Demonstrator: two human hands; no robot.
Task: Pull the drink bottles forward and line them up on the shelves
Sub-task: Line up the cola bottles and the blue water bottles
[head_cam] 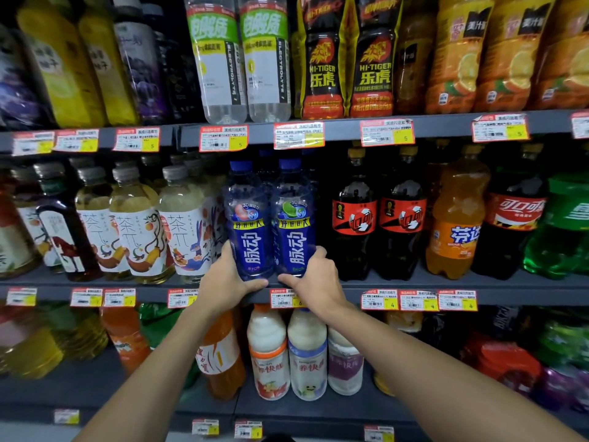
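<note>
On the middle grey metal shelf (414,283), going left to right, I see pale tea bottles with illustrated white labels (140,228) standing in a row at the front edge. Next to them my left hand (223,282) wraps the base of a blue transparent plastic drink bottle with a peach picture on its label (247,224); the fingers (230,250) are clamped around its left side and the thumb lies across the bottom front. Touching that bottle on its right stands a second blue transparent plastic drink bottle with a lime picture on its label (294,221), and my right hand (314,282) grips its lower part, fingers (318,252) curled round the right side, thumb under the front. Both blue bottles stand upright at the front lip of the shelf, side by side, with more blue caps dimly visible behind them. Just to the right come two dark cola bottles with red-and-black labels (379,224), then an orange soda bottle (455,224), a red-labelled cola bottle (513,218) and a green bottle (564,224) at the frame edge. White and yellow price tags (417,299) run along the shelf edge.
</note>
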